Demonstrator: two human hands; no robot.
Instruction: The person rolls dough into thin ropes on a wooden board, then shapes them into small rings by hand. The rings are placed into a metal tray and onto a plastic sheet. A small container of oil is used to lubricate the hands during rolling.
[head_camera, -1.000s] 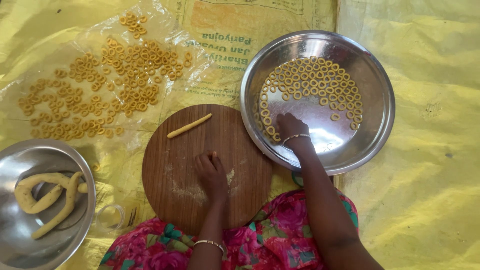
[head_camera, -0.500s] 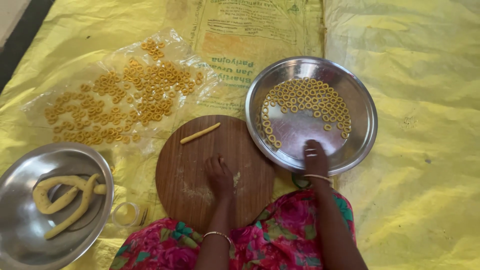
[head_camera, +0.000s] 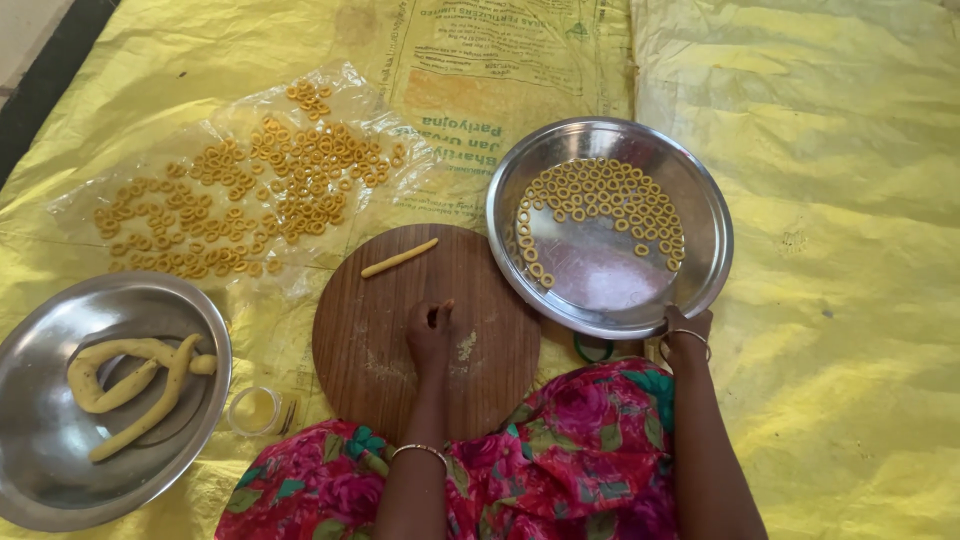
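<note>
Left hand (head_camera: 430, 330), fingers curled, pinches soft dough; right hand (head_camera: 685, 330) clamps the light steel plate (head_camera: 610, 290) at 5 o'clock.

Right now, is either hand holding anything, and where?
Right hand grips the near rim of the steel plate of dough rings. Left hand rests curled on the wooden board; whether it pinches dough cannot be told.
</note>
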